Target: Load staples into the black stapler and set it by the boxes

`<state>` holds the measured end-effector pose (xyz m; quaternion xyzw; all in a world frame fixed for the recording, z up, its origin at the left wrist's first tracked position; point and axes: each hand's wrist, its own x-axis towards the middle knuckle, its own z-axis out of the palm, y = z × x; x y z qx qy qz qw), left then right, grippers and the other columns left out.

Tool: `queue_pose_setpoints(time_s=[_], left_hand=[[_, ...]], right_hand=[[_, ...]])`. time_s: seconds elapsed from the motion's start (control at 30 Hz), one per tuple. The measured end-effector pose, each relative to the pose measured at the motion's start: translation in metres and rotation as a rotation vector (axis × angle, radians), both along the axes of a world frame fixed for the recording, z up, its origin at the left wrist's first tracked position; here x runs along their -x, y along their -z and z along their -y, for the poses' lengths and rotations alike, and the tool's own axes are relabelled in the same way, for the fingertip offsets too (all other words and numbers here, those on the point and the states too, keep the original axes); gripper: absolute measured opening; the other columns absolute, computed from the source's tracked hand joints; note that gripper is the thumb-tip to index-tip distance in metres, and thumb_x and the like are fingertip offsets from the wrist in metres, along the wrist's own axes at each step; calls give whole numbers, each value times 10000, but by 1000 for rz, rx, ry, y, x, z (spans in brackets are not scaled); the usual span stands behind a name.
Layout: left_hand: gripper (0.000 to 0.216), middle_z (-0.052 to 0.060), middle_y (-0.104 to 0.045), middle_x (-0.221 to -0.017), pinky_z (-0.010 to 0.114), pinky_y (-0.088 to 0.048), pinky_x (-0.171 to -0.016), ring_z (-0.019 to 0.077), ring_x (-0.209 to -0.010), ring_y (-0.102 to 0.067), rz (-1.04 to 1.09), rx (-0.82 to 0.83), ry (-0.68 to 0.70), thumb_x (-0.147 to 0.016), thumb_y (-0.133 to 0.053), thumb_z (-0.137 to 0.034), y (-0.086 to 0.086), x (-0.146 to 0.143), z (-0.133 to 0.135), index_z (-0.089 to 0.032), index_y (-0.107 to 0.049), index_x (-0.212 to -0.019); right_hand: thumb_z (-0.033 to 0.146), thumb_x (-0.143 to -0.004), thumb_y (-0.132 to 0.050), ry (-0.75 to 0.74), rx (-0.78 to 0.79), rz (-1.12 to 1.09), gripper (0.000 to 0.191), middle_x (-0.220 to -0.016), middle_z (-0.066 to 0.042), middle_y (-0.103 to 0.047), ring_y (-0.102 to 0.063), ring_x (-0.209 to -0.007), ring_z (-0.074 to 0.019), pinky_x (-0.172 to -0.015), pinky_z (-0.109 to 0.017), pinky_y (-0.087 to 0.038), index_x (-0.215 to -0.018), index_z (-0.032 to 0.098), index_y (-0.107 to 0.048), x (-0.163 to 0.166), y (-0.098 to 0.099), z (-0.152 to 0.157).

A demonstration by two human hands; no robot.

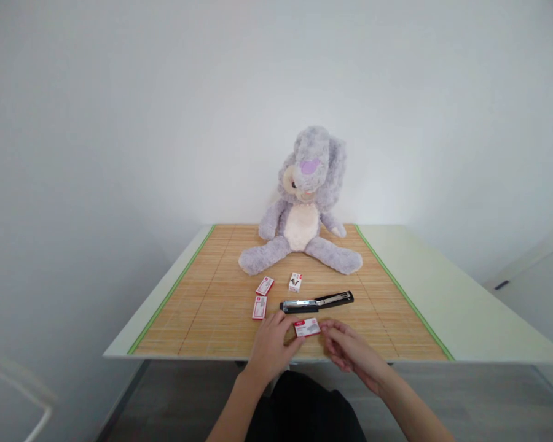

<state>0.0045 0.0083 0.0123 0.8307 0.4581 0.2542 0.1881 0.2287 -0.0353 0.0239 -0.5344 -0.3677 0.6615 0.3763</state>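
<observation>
My left hand (273,344) and my right hand (345,344) are at the near edge of a bamboo mat (212,307). Between their fingertips they pinch a small red-and-white staple box (306,327), one hand on each end. Just beyond it lies a black stapler (317,302), flipped open so its metal channel shows. Three more small staple boxes lie on the mat: one (259,307) to the left, one (265,286) behind that, and one (295,282) standing further back.
A grey plush rabbit (304,209) sits at the back of the mat against the white wall. The mat covers a white table (442,294). A white cabinet (534,270) stands at the right, and a chair edge (23,393) shows at lower left.
</observation>
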Motion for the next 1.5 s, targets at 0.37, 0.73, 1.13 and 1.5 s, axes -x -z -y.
queue_pose_setpoints(time_s=[0.37,0.73,1.13,1.5], left_hand=[[365,14,-632,-1055,361,-475,-899,243,-1045,-600,12,1,24,-886,-727,-435,2,-4,-7,-354,-660,-1236],[375,20,-654,-1039,336,-492,-848,223,-974,-625,107,66,73,-839,-771,-418,0,17,-15,-310,-688,-1189],[290,2,-620,-942,310,-481,-808,187,-877,-610,154,91,68,-816,-770,-326,5,30,-21,-279,-702,-1093],[317,49,-649,-1108,404,-505,-966,248,-1071,-623,138,-49,-42,-859,-717,-361,-5,28,-7,-305,-684,-1169]], right_hand=[[648,-888,-520,-92,-31,176,416,-559,113,-416,-273,-375,-56,-376,-206,-178,-920,233,-532,-2,-2,-9],[410,-838,-725,-220,-496,918,410,-720,23,-649,-592,-671,-175,-608,-263,-334,-1217,263,-674,-14,-9,-26],[324,-841,-721,-332,-482,1082,331,-763,-10,-706,-617,-688,-187,-623,-271,-313,-1170,305,-750,-17,-19,-32],[468,-905,-655,-252,-517,947,432,-765,-9,-698,-622,-697,-192,-626,-276,-361,-1277,252,-687,-11,-28,-38]])
